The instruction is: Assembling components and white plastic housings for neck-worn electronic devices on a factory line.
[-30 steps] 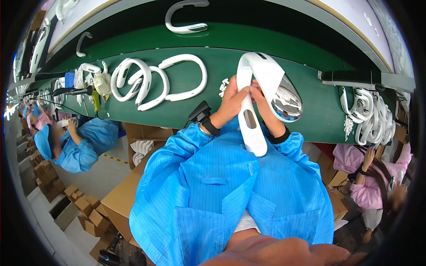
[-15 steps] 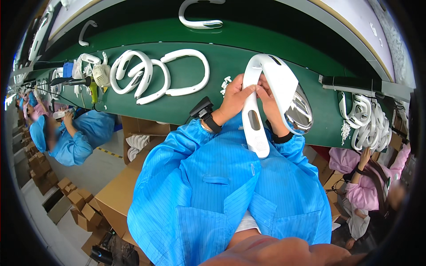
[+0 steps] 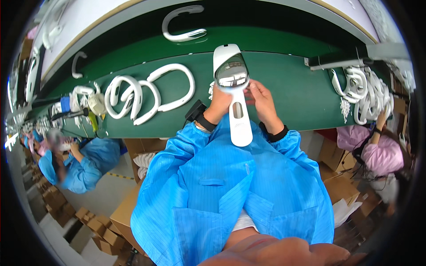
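Note:
A white curved neckband device (image 3: 238, 128) with a shiny mirrored oval panel stands out in front of my chest, one end with a dark slot pointing toward me. My left hand (image 3: 219, 104) is closed on it from the left, its fingers partly hidden behind the white shell. My right hand (image 3: 265, 105) is just to the right of the band, fingers loosely apart and fingertips near its edge; whether they touch it is unclear. Small white parts (image 3: 211, 90) lie on the green table beside my left hand, mostly covered. A black device is strapped to my left wrist.
Several white neckbands (image 3: 124, 97) lie to the left on the green table (image 3: 306, 102), near a green-handled tool (image 3: 92, 120). More bands (image 3: 372, 95) are piled at right below a metal bracket (image 3: 337, 60). Co-workers sit at both sides; cardboard boxes (image 3: 128, 208) stand on the floor.
The neckband has turned so its mirrored panel faces up, and moved left. My right hand has come off its former grip on the band. My view has shifted slightly.

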Demonstrator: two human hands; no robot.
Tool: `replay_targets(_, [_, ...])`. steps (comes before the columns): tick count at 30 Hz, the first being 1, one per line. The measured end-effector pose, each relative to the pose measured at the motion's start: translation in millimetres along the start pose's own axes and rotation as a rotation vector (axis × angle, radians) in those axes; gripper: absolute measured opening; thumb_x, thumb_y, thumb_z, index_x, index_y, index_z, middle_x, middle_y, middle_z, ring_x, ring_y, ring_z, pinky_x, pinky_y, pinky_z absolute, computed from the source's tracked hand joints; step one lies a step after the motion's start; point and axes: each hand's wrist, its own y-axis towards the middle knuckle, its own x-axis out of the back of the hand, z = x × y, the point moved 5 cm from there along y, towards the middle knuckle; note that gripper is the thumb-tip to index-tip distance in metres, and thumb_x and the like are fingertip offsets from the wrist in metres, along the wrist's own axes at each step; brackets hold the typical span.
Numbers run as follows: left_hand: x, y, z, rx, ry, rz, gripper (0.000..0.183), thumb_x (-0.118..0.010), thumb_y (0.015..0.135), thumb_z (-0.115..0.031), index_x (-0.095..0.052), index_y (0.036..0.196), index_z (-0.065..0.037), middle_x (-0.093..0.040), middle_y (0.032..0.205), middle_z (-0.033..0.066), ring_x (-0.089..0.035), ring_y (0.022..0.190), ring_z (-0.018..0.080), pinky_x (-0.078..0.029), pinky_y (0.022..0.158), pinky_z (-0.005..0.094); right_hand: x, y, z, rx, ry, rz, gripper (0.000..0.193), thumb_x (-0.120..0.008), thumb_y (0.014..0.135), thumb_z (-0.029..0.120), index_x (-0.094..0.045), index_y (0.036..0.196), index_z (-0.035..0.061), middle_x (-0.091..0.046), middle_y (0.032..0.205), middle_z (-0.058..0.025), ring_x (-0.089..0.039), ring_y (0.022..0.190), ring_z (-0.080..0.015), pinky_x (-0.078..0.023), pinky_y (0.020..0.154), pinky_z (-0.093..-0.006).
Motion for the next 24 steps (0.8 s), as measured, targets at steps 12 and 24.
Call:
replay_targets(12, [-78, 41, 98, 0.303, 0.318, 0.073, 0.017, -0.061, 0.083, -0.007, -0.053, 0.096, 0.001, -0.063, 0.085, 0.0075, -0.062, 0.071, 0.0144, -0.051, 0.059, 0.0269, 125, -35, -10, -0.193, -0.033, -0.115, 0.065, -0.056, 0.089, 0.036, -0.031, 0.139, 0.0017, -0.058, 0.114, -0.0136, -0.062, 0.079, -0.018, -0.054, 0.057, -0.0283])
replay_targets(24, [-140, 88, 184, 0.133, 0.578, 0.071, 0.022, -0.067, 0.076, 0.0, -0.058, 0.096, 0.004, -0.064, 0.084, 0.0083, -0.06, 0.071, 0.0151, -0.048, 0.064, 0.0285, 536, -118, -20, 0.304, -0.921, -1.58, 0.025, -0.063, 0.075, 0.009, -0.063, 0.1, 0.0045, -0.065, 0.091, -0.0187, -0.06, 0.087, -0.0385, -0.048, 0.076, -0.044])
